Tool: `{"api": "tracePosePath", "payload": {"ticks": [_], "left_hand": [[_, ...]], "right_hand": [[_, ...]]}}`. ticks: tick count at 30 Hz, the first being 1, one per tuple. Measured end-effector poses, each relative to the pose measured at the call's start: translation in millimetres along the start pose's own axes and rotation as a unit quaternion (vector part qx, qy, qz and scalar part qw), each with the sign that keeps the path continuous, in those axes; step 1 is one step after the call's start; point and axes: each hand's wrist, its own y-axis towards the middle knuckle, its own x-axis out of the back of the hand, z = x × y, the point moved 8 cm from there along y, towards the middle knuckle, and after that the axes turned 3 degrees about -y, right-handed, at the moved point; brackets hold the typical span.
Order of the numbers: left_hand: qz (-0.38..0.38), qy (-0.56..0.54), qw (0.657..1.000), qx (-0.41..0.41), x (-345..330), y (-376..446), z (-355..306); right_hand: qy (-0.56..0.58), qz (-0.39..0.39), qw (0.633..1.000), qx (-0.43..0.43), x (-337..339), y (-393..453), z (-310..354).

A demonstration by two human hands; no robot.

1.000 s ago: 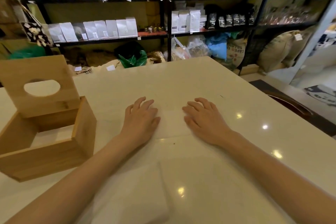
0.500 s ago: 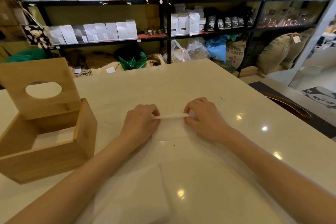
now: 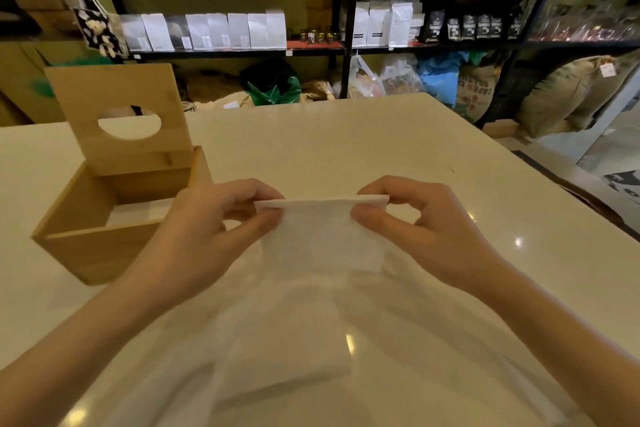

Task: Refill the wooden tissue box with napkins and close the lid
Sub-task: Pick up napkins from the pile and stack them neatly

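Both hands are pinching one folded napkin point(image 3: 322, 236) by its top edge, left hand point(image 3: 207, 236) and right hand point(image 3: 426, 232). The open wooden tissue box point(image 3: 104, 246) is sitting at 9 o'clock, nearest the left hand, lid point(image 3: 121, 114) standing up.

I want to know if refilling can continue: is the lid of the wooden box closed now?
No, the lid stands upright at the back of the wooden box, leaving it open.

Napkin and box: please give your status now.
Left hand and right hand pinch napkin by its top edge, above table. Box at left, lid up, napkins inside. Path clear.
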Motion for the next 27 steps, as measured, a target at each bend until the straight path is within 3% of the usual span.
{"api": "tracePosePath", "payload": {"ticks": [3, 7, 13, 19, 25, 27], "left_hand": [[0.009, -0.075, 0.995, 0.071, 11.8, -20.5, 4.4], [0.023, -0.179, 0.965, 0.191, 8.2, -41.8, 30.6], [0.076, -0.196, 0.928, 0.309, -13.7, -69.2, 69.0], [0.063, -0.191, 0.933, 0.298, -19.3, -73.4, 80.2], [0.034, -0.083, 0.966, 0.241, -13.8, -73.2, 78.1], [0.016, 0.0, 0.979, 0.201, -8.8, -73.6, 74.0]], "right_hand": [[0.069, 0.008, 0.998, -0.004, -10.7, -4.4, 6.7], [0.192, 0.064, 0.977, -0.071, -38.1, -12.8, -3.5], [0.063, 0.076, 0.989, -0.11, -64.4, -29.4, -26.0], [0.012, 0.078, 0.991, -0.107, -70.8, -33.1, -29.4], [-0.114, 0.094, 0.987, -0.062, -74.7, -33.1, -25.7], [-0.19, 0.089, 0.978, -0.022, -75.4, -32.5, -23.2]]}}
